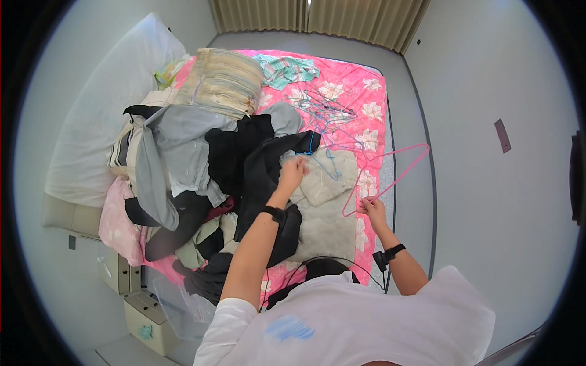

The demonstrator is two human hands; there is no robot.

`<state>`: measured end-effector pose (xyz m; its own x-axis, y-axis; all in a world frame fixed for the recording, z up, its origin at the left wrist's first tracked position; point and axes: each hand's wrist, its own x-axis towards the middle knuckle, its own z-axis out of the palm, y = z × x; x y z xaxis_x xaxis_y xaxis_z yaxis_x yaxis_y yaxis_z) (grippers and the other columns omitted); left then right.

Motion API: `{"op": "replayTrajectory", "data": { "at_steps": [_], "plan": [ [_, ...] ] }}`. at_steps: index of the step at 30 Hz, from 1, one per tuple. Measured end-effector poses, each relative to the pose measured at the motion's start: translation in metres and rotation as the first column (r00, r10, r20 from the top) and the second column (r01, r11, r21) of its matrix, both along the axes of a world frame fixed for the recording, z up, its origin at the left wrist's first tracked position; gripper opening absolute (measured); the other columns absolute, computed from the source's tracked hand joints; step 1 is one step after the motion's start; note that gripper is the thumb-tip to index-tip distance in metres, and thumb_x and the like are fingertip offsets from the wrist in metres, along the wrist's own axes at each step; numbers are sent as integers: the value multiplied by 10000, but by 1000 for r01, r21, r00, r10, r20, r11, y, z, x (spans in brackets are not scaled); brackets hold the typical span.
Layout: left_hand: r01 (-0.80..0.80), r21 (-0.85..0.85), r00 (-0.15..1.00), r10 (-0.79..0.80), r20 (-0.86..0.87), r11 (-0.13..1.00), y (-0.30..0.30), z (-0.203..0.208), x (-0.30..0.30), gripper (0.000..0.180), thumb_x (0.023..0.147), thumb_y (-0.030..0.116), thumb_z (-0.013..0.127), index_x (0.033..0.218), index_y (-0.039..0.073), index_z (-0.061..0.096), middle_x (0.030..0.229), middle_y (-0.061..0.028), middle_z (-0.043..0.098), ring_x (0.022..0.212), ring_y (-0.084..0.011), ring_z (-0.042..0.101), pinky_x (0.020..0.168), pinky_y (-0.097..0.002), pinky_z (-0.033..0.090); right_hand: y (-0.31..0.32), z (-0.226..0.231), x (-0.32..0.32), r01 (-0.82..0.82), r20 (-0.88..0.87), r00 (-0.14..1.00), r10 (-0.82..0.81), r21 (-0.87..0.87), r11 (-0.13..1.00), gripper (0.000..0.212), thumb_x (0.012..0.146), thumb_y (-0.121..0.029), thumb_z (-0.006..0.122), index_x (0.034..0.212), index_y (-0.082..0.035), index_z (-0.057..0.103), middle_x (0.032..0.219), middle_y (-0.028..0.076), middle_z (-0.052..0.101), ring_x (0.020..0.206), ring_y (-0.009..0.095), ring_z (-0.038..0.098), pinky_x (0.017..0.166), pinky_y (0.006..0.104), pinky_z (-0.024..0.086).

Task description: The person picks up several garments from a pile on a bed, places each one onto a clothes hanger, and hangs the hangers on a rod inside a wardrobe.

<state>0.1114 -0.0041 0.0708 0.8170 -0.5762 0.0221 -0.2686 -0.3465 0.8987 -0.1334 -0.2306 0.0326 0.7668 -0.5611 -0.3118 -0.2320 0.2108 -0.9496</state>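
Observation:
A pink clothes hanger (pixel 397 150) is pinched in my right hand (pixel 371 207), tilted over the bed's right edge. Over the grey-beige garment (pixel 326 229) spread in front of me is my left hand (pixel 293 174); its fingers are smeared by motion, so I cannot tell whether they grip anything. A blue hanger (pixel 332 175) shows just right of my left hand, partly on the garment. Black clothing (pixel 259 177) lies next to my left forearm.
Several loose hangers (pixel 323 110) lie tangled on the pink flowered bedsheet (pixel 371 110). A large heap of clothes (pixel 183 146) covers the bed's left side, below a striped pillow (pixel 223 82). A clear plastic bin (pixel 183 311) stands at lower left, beside a nightstand (pixel 146 323).

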Motion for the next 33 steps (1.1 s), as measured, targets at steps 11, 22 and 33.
{"op": "replayTrajectory", "data": {
  "at_steps": [11, 22, 33],
  "plan": [
    [186, -400, 534, -434, -726, 897, 36, 9, -134, 393, 1008, 292, 450, 1300, 29, 443, 1225, -164, 558, 996, -223, 637, 801, -342, 537, 53, 55, 6, -273, 256, 952, 168, 465, 842, 180, 964, -145, 540, 1033, 17, 578, 913, 122, 653, 774, 170, 659, 708, 256, 568],
    [135, -28, 812, -126, -569, 991, 207, 19, -133, 243, 1016, 234, 402, 883, 70, 524, 603, -20, 570, 441, -68, 444, 432, -215, 358, 11, 34, -6, -711, -544, 682, 489, -651, 266, 731, 757, -367, 763, 1304, 14, 465, 1160, 183, 611, 1074, 256, 600, 951, 334, 451],
    [-235, -349, 470, -208, -858, 907, 276, -39, -126, 194, 997, 194, 457, 1115, 56, 524, 781, -69, 612, 640, -92, 564, 551, -214, 442, 45, 20, -13, -595, 39, 190, 981, 799, 83, 569, 909, -178, 622, 1409, -41, 388, 943, 15, 572, 840, 127, 541, 799, 272, 447]
  ]
}}
